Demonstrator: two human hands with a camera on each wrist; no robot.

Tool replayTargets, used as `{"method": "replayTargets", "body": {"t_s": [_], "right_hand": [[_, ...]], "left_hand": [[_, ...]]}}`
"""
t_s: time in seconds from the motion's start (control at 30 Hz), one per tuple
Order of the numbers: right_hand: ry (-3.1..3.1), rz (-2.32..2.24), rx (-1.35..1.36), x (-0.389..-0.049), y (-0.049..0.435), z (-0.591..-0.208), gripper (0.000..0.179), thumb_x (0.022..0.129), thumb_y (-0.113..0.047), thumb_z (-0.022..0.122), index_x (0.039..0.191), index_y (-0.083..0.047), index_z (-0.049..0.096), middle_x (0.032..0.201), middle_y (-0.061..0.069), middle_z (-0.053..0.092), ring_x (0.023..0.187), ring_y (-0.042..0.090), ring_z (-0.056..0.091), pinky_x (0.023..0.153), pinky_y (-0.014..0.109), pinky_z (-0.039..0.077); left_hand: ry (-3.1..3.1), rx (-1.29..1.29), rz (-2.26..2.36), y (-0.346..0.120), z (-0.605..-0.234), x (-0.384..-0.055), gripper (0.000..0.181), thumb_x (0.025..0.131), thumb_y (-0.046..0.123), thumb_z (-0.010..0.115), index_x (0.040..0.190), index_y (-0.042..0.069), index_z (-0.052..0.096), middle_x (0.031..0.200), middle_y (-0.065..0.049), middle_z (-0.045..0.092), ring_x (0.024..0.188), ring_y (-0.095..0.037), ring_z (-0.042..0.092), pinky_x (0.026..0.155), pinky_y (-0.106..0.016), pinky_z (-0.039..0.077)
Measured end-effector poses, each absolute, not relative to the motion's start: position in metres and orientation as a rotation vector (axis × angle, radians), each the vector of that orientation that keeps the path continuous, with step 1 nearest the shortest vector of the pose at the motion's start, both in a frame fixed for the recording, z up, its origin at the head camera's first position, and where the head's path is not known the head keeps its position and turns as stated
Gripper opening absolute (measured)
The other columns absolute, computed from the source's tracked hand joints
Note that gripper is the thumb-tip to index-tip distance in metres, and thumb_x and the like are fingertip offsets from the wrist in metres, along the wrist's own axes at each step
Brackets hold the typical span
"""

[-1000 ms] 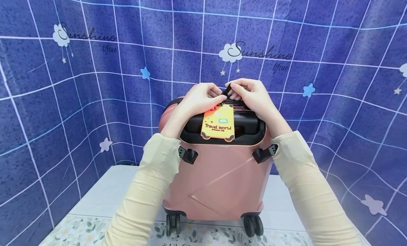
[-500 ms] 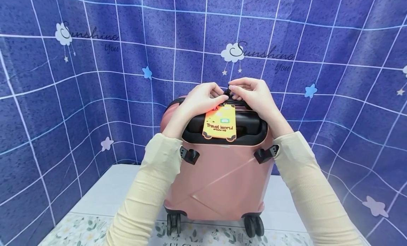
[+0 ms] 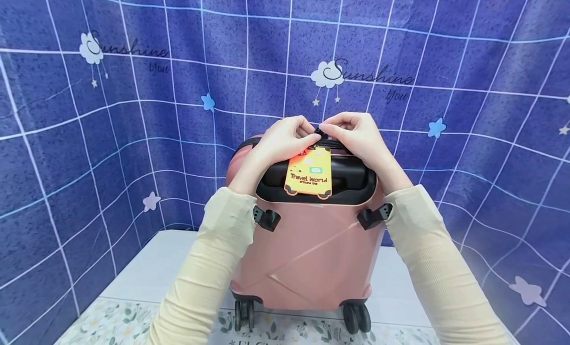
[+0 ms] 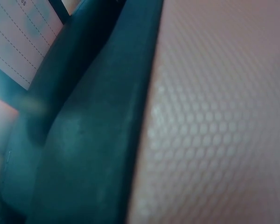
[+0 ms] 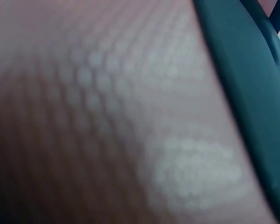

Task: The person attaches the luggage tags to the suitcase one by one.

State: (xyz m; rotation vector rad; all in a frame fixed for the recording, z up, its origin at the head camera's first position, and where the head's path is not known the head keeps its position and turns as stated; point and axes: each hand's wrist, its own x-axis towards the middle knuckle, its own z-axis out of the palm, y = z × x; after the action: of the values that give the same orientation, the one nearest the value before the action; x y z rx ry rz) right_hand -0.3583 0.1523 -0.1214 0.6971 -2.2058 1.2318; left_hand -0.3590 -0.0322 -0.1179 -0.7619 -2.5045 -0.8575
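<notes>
A pink hard-shell suitcase [image 3: 307, 256] stands upright, its black carry handle [image 3: 352, 169] set into a dark recess near the top. In front of that handle hangs a yellow luggage tag [image 3: 309, 172] printed "Travel World", with a red glow at its upper left. My left hand [image 3: 287, 137] pinches the tag's black strap [image 3: 318, 133] between thumb and fingers, just above the tag. Close beside it, my right hand [image 3: 352, 133] pinches the strap's upper part. In the left wrist view, the tag's lined back [image 4: 23, 37] shows next to black trim. Neither wrist view shows the fingers.
Black wheels [image 3: 356, 318] carry the suitcase on a white surface [image 3: 138, 266] with a floral front strip [image 3: 107, 320]. Blue grid-patterned cloth [image 3: 178, 87] surrounds it at the back and sides. Black wrist mounts [image 3: 267, 219] sit at both cuffs.
My right hand's fingertips have come down and closer to the left hand; less of the strap stands up above them. My left hand keeps its pinch. The whole view has shifted slightly.
</notes>
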Motion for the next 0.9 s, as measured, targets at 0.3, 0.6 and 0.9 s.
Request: {"method": "replayTargets", "body": {"t_s": [0.3, 0.6, 0.9], "right_hand": [[-2.259, 1.234, 0.698, -0.3589, 0.1539, -0.1221, 0.029, 0.087, -0.027, 0.066, 0.103, -0.003, 0.071, 0.086, 0.000, 0.071, 0.075, 0.005, 0.057, 0.066, 0.018, 0.044], [-2.268, 1.262, 0.754, -0.3608, 0.1534, -0.1216, 0.021, 0.090, -0.020, 0.061, 0.098, -0.001, 0.067, 0.078, -0.001, 0.065, 0.074, 0.009, 0.055, 0.068, 0.021, 0.043], [-2.401, 1.245, 0.781, -0.3571, 0.1492, -0.1182, 0.033, 0.095, -0.025, 0.053, 0.119, -0.003, 0.059, 0.107, 0.008, 0.064, 0.095, 0.010, 0.055, 0.086, 0.024, 0.042]], "left_hand": [[-2.522, -0.749, -0.862, -0.0314, -0.1193, -0.3549, 0.031, 0.091, 0.036, 0.057, 0.109, 0.012, 0.060, 0.108, -0.002, 0.065, 0.098, -0.014, 0.061, 0.093, -0.032, 0.045], [-2.516, -0.773, -0.849, -0.0324, -0.1194, -0.3552, 0.029, 0.092, 0.038, 0.056, 0.109, 0.015, 0.059, 0.106, 0.000, 0.064, 0.096, -0.013, 0.059, 0.092, -0.033, 0.044], [-2.513, -0.786, -0.823, -0.0363, -0.1190, -0.3546, 0.027, 0.093, 0.037, 0.056, 0.109, 0.016, 0.057, 0.109, 0.001, 0.063, 0.100, -0.013, 0.059, 0.095, -0.036, 0.042]]}}
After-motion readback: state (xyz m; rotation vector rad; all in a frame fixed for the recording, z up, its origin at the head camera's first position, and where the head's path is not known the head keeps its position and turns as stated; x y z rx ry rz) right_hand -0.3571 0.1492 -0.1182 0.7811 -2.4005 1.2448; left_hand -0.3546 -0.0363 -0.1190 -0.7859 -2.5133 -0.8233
